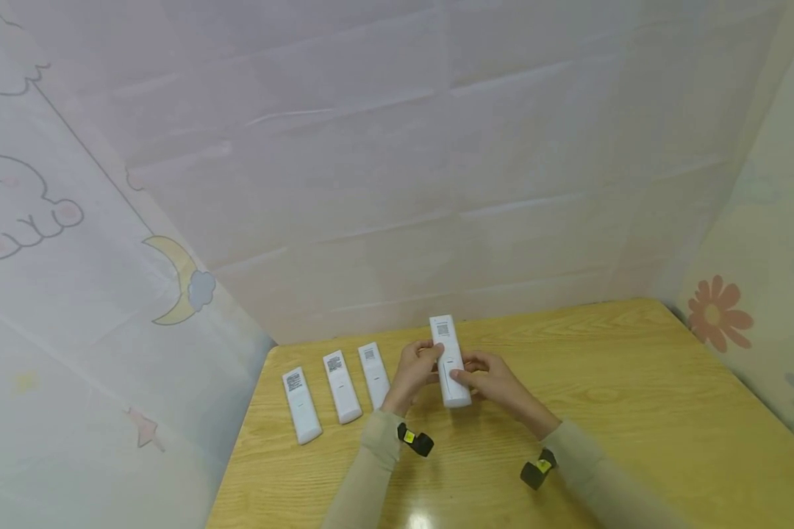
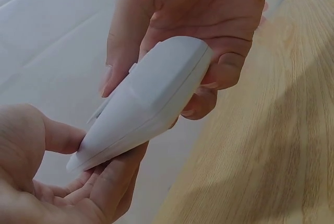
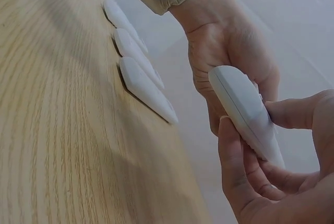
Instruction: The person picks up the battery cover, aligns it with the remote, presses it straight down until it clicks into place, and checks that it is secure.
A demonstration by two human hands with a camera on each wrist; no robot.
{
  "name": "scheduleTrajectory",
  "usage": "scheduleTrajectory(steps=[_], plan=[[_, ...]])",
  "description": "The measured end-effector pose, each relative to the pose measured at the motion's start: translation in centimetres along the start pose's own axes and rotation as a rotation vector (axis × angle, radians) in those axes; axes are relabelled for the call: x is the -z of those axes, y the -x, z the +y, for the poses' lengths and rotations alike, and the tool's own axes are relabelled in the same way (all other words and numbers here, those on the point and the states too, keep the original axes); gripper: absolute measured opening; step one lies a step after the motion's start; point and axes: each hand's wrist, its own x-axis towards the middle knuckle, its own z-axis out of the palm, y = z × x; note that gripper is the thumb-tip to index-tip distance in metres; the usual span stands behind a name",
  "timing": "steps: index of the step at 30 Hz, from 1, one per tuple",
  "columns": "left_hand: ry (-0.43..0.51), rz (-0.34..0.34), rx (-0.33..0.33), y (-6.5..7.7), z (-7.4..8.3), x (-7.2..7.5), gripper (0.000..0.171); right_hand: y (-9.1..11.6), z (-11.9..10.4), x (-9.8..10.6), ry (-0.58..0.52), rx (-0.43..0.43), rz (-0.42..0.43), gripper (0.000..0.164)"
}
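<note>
Both hands hold a white remote control (image 1: 448, 358) over the table, its labelled back facing up in the head view. My left hand (image 1: 412, 373) grips its left side, thumb on top and fingers beneath. On the other side my right hand (image 1: 496, 383) pinches the lower part, thumb on the back near the battery cover. The left wrist view shows a thin edge of the cover (image 2: 97, 111) standing slightly off the remote's body, beside the right thumb. Seen from the right wrist, the right fingers (image 3: 235, 166) curl around the remote's lower side.
Three similar white remotes lie back up in a row on the left of the wooden table (image 1: 609, 382): a left one (image 1: 301, 408), a middle one (image 1: 342, 389) and a right one (image 1: 373, 373) near the left hand. Fabric walls (image 1: 384, 184) stand behind and beside the table.
</note>
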Motion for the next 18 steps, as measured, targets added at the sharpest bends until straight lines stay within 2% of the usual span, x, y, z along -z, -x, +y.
scheduleTrajectory(steps=[5,12,18], plan=[[-0.019,0.003,0.002,0.13,0.14,0.05,0.059,0.13,-0.20,0.08,-0.015,-0.009,0.001,0.048],[-0.054,0.011,-0.007,0.23,0.37,0.14,0.055,0.11,-0.20,0.20,-0.014,-0.014,0.001,0.048],[-0.049,0.011,-0.012,0.31,0.36,0.24,0.055,0.09,-0.27,0.11,-0.017,-0.035,0.004,0.049]])
